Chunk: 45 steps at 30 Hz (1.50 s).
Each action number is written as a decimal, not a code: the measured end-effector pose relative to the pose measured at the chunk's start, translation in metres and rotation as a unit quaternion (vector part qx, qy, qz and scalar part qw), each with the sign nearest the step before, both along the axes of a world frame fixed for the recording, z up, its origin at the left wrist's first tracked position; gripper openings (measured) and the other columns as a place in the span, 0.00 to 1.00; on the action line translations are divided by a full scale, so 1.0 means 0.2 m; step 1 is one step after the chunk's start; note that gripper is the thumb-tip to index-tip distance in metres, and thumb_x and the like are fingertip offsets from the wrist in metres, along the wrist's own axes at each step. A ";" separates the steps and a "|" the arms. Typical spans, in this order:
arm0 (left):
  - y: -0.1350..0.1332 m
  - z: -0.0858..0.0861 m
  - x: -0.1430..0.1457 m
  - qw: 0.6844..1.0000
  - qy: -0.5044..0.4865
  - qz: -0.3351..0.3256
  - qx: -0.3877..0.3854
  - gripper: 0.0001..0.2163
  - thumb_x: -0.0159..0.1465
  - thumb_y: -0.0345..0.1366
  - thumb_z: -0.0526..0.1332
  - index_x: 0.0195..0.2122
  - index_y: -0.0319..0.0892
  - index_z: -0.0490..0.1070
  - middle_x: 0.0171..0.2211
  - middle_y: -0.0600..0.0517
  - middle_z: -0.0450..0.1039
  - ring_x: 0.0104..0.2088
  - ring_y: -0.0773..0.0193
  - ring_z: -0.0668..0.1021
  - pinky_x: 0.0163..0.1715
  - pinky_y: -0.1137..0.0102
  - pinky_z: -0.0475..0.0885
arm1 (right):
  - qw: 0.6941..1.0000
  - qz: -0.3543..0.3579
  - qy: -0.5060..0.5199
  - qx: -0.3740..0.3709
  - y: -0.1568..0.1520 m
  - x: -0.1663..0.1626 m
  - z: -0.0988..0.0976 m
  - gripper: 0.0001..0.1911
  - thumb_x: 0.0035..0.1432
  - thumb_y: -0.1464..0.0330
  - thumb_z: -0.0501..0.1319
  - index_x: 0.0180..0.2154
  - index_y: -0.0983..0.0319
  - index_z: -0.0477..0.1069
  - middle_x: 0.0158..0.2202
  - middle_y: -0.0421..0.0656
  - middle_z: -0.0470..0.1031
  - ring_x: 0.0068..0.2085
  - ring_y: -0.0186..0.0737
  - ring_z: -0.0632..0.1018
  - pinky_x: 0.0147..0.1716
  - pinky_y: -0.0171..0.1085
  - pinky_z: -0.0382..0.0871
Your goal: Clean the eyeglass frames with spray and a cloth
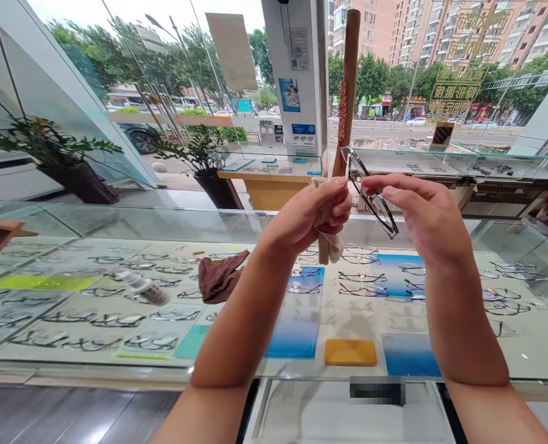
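Note:
Raised above the glass counter, my right hand [435, 216] pinches a pair of dark-rimmed eyeglasses [389, 223] between thumb and fingers. The glasses hang tilted, one end up towards my left hand [317, 206]. That hand is closed around a pale cloth [331, 248], which sticks out above and below the fingers. A thin white tip [347, 165] shows above my left thumb, close against the upper end of the glasses; whether it is cloth or a small stick I cannot tell.
On the glass display case [237, 367] lie a brown cloth [220, 276], a white spray bottle [147, 288] on its side and an orange-yellow case [350, 352]. Rows of eyeglasses [116, 320] fill the case. A wooden post [350, 80] and potted plants [209, 160] stand beyond.

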State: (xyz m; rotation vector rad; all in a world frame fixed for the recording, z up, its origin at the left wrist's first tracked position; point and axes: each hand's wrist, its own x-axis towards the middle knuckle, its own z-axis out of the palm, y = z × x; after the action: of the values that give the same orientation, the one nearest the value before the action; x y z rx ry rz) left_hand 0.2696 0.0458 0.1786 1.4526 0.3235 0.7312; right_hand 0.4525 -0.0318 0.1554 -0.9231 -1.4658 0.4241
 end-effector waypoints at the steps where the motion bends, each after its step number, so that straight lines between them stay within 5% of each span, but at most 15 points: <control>1: 0.00 0.00 0.00 1.000 0.000 0.002 -0.004 0.20 0.67 0.46 0.66 0.25 0.42 0.59 0.21 0.59 0.55 0.20 0.75 0.61 0.18 0.78 0.57 | 1.000 0.001 0.000 -0.001 0.00 0.00 0.00 0.14 0.66 0.63 0.62 0.47 0.51 0.86 0.49 0.40 0.85 0.55 0.47 0.82 0.62 0.54 0.73; 15: 0.00 -0.01 0.01 1.000 0.003 0.013 -0.006 0.17 0.57 0.42 0.70 0.29 0.44 0.61 0.23 0.59 0.58 0.20 0.75 0.61 0.18 0.77 0.52 | 1.000 -0.003 0.001 -0.008 -0.01 -0.02 0.01 0.14 0.65 0.65 0.62 0.46 0.50 0.86 0.49 0.38 0.85 0.55 0.47 0.82 0.63 0.54 0.73; 24: 0.02 -0.04 0.03 0.996 0.013 0.059 0.066 0.18 0.56 0.43 0.73 0.26 0.42 0.62 0.22 0.58 0.59 0.21 0.75 0.60 0.20 0.75 0.51 | 1.000 -0.001 0.000 -0.004 0.01 -0.03 0.01 0.15 0.64 0.65 0.61 0.48 0.52 0.85 0.48 0.40 0.86 0.55 0.47 0.82 0.61 0.54 0.74; 30: 0.03 -0.03 0.02 0.995 0.003 0.087 0.057 0.14 0.55 0.39 0.69 0.25 0.42 0.62 0.21 0.58 0.58 0.21 0.75 0.60 0.21 0.77 0.55 | 0.993 -0.039 -0.100 0.045 0.00 -0.04 0.01 0.16 0.65 0.69 0.60 0.47 0.51 0.85 0.46 0.41 0.84 0.51 0.47 0.81 0.58 0.53 0.73; 37: 0.04 -0.02 -0.01 0.997 0.013 0.067 0.022 0.14 0.54 0.38 0.67 0.23 0.42 0.61 0.20 0.59 0.56 0.20 0.76 0.61 0.20 0.78 0.56 | 0.949 -0.143 -0.251 0.127 0.03 -0.03 -0.01 0.09 0.68 0.64 0.63 0.42 0.49 0.84 0.42 0.41 0.81 0.48 0.49 0.77 0.58 0.54 0.66; 45: 0.08 -0.02 -0.03 0.996 0.018 0.088 0.015 0.14 0.54 0.39 0.68 0.22 0.42 0.62 0.20 0.59 0.56 0.19 0.76 0.62 0.18 0.78 0.56 | 0.932 -0.168 -0.295 0.129 0.03 0.01 0.00 0.07 0.69 0.59 0.63 0.40 0.47 0.81 0.44 0.42 0.78 0.56 0.57 0.73 0.62 0.59 0.60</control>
State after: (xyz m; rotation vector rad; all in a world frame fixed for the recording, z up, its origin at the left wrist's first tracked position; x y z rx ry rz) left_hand 0.2638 0.0613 0.1743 1.4790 0.4752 0.8552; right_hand 0.4549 -0.0256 0.1547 -1.1144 -1.7999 -0.3284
